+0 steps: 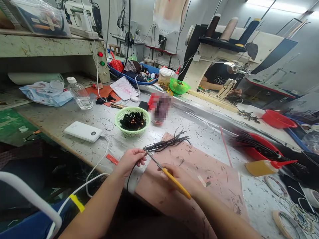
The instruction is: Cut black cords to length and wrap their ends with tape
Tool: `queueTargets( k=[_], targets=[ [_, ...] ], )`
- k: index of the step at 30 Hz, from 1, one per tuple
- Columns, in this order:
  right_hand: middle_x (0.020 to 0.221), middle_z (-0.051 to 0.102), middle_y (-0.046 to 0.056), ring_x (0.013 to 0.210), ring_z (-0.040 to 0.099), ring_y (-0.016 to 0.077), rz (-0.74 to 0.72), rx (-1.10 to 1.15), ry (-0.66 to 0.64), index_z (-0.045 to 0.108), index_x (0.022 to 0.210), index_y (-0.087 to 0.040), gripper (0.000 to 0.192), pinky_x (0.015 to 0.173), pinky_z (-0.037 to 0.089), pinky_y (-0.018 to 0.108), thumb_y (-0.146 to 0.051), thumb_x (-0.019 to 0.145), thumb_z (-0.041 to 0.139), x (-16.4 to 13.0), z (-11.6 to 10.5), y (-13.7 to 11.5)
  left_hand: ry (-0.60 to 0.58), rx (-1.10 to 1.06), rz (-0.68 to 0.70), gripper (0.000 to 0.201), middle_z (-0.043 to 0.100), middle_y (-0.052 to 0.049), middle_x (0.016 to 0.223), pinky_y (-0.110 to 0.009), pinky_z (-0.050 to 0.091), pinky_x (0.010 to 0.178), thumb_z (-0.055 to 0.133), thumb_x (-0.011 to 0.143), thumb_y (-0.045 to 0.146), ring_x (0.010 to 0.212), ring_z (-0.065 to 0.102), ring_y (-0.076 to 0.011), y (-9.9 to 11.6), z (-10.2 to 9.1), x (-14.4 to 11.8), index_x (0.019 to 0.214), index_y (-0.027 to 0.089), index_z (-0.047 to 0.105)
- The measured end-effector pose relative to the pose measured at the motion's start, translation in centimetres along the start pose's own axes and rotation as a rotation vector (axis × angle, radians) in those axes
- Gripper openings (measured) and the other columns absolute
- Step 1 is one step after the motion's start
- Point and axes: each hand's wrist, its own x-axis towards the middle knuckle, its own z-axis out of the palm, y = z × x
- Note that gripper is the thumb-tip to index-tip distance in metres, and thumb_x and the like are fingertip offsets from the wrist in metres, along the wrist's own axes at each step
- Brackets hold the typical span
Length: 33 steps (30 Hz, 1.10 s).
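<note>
In my right hand (176, 176) is a pair of scissors (175, 182) with yellow handles, its metal blades pointing up and left. My left hand (132, 159) pinches a thin dark cord (130, 176), which hangs down past the table's front edge. The scissor tips meet the cord at my left fingertips; whether the blades are closed is too small to tell. Just beyond both hands a bundle of dark cords (166, 143) lies partly on a pinkish sheet (211, 179). A light green basket (117, 123) behind my left hand holds short black pieces.
On the left are a white power bank (83, 131) with a cable and a clear bottle (81, 94). A sewing machine (199, 63) stands at the back right. Along the right lie a red bowl (258, 141) of dark cords, a yellow glue bottle (261, 168) and tape rolls (286, 222).
</note>
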Motion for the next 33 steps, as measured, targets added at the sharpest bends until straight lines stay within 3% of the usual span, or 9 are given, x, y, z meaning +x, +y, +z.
queueTargets(
  k=[6, 9, 12, 15, 17, 20, 25, 33],
  targets=[
    [0.058, 0.035, -0.004, 0.053, 0.037, 0.0095, 0.043, 0.081, -0.042, 0.058, 0.079, -0.021, 0.019, 0.037, 0.036, 0.016, -0.038, 0.077, 0.050, 0.8, 0.5, 0.2, 0.033, -0.003, -0.019, 0.011, 0.057, 0.001, 0.048, -0.018, 0.030, 0.038, 0.065, 0.055, 0.022, 0.040, 0.048, -0.0076, -0.5, -0.5, 0.3, 0.057, 0.014, 0.058],
    [0.058, 0.035, -0.003, 0.053, 0.039, 0.0094, 0.013, 0.051, -0.016, 0.057, 0.076, -0.019, 0.022, 0.038, 0.035, 0.016, -0.040, 0.077, 0.050, 0.9, 0.6, 0.2, 0.046, 0.003, -0.026, 0.012, 0.057, 0.001, 0.048, -0.018, 0.030, 0.038, 0.064, 0.055, 0.023, 0.041, 0.048, -0.0075, -0.6, -0.9, -0.1, 0.056, 0.013, 0.058],
    [0.061, 0.040, -0.003, 0.053, 0.042, 0.0099, 0.000, 0.062, 0.043, 0.057, 0.086, -0.020, 0.023, 0.040, 0.039, 0.018, -0.039, 0.073, 0.055, 0.5, 0.7, 0.4, 0.034, 0.008, -0.023, 0.011, 0.058, 0.001, 0.052, -0.018, 0.032, 0.040, 0.064, 0.056, 0.023, 0.044, 0.050, -0.0076, -0.6, -0.5, -1.1, 0.060, 0.014, 0.060],
    [0.064, 0.044, -0.005, 0.054, 0.045, 0.0106, -0.050, 0.235, 0.132, 0.049, 0.106, -0.025, 0.044, 0.043, 0.043, 0.022, -0.033, 0.065, 0.064, -0.4, 1.1, 0.7, -0.067, 0.030, -0.030, 0.013, 0.058, 0.002, 0.055, -0.020, 0.038, 0.045, 0.065, 0.054, 0.020, 0.049, 0.053, -0.0099, -0.8, 1.4, -2.5, 0.066, 0.015, 0.062],
    [0.068, 0.048, -0.004, 0.058, 0.049, 0.0116, -0.099, 0.384, 0.212, 0.045, 0.109, -0.026, 0.052, 0.046, 0.045, 0.023, -0.029, 0.062, 0.066, -1.1, 1.4, 0.8, -0.179, 0.040, -0.029, 0.013, 0.057, 0.003, 0.053, -0.022, 0.040, 0.049, 0.067, 0.053, 0.017, 0.050, 0.053, -0.0103, -1.2, 3.2, -3.4, 0.065, 0.016, 0.061],
    [0.067, 0.051, -0.004, 0.056, 0.051, 0.0116, -0.085, 0.481, 0.356, 0.045, 0.105, -0.025, 0.046, 0.046, 0.045, 0.023, -0.024, 0.062, 0.062, -2.2, 1.6, 1.2, -0.295, 0.078, 0.021, 0.011, 0.058, 0.003, 0.052, -0.023, 0.039, 0.049, 0.066, 0.055, 0.015, 0.048, 0.052, -0.0104, -1.7, 5.7, -4.3, 0.060, 0.018, 0.057],
    [0.060, 0.051, -0.006, 0.056, 0.052, 0.0118, -0.122, 0.395, 0.533, 0.046, 0.102, -0.024, 0.043, 0.053, 0.045, 0.025, -0.015, 0.061, 0.057, -4.3, 1.1, 3.2, -0.306, 0.364, 0.148, 0.006, 0.059, 0.002, 0.054, -0.023, 0.039, 0.050, 0.062, 0.057, 0.015, 0.054, 0.053, -0.0139, -2.4, 8.4, -4.9, 0.056, 0.019, 0.059],
    [0.062, 0.050, -0.006, 0.056, 0.051, 0.0100, -0.180, 0.312, 0.524, 0.045, 0.104, -0.023, 0.048, 0.055, 0.042, 0.023, -0.007, 0.059, 0.048, -7.4, -1.0, 5.3, -0.420, 0.538, 0.127, 0.005, 0.058, 0.002, 0.054, -0.024, 0.039, 0.049, 0.059, 0.058, 0.014, 0.051, 0.051, -0.0139, -3.4, 11.5, -4.9, 0.059, 0.019, 0.060]
  ],
)
